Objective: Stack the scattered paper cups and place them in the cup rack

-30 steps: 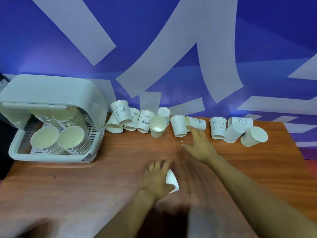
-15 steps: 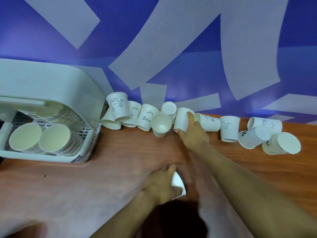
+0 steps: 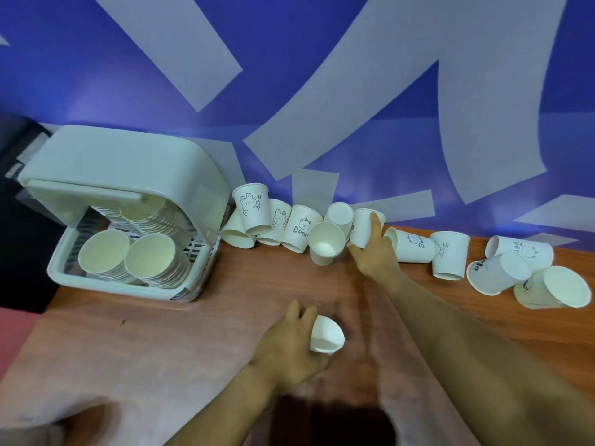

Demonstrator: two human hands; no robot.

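Several white paper cups with cartoon prints lie scattered along the back of the wooden table (image 3: 225, 317), against the wall. My right hand (image 3: 375, 252) reaches to the middle of that row and grips an upside-down cup (image 3: 362, 228). My left hand (image 3: 289, 346) holds a small white cup (image 3: 326, 334) near the table's front middle, its mouth tilted toward me. The pale green cup rack (image 3: 128, 220) stands at the left with its lid raised; stacks of cups (image 3: 128, 259) lie inside it.
A tipped cup (image 3: 326, 243) lies just left of my right hand, and a lying cup (image 3: 412, 247) just right of it. More cups (image 3: 515, 268) cluster at the far right. The blue and white wall runs directly behind the row.
My right hand has reached forward from the table's middle to the cup row and closed round a cup. The left hand has kept its cup near the front and tilted it.
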